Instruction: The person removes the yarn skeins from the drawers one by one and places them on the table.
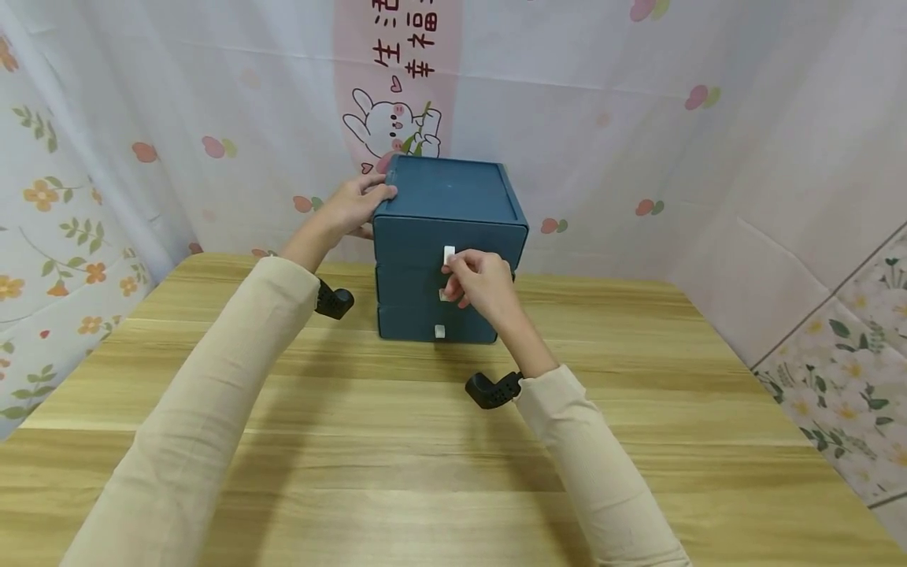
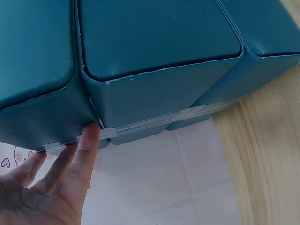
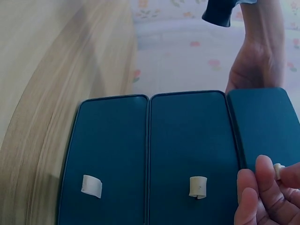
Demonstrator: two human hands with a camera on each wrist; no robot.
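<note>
A dark teal three-drawer box (image 1: 453,189) stands on the table, its drawers stacked and each front fitted with a white looped tab. My left hand (image 1: 350,206) rests against the box's left side, thumb at the top edge. In the left wrist view, its straight fingers (image 2: 84,152) touch the side near a strip of clear tape (image 2: 154,123). My right hand (image 1: 485,283) pinches the top drawer's tab (image 3: 277,169) between thumb and forefinger. Beside it are the middle tab (image 3: 198,186) and the bottom tab (image 3: 92,185), both untouched.
The wooden table (image 1: 397,472) spreads in front of the box and to both sides. Behind hangs a pale printed curtain (image 1: 567,118) with a rabbit drawing. Black wrist-worn cameras (image 1: 492,390) jut out below the forearms.
</note>
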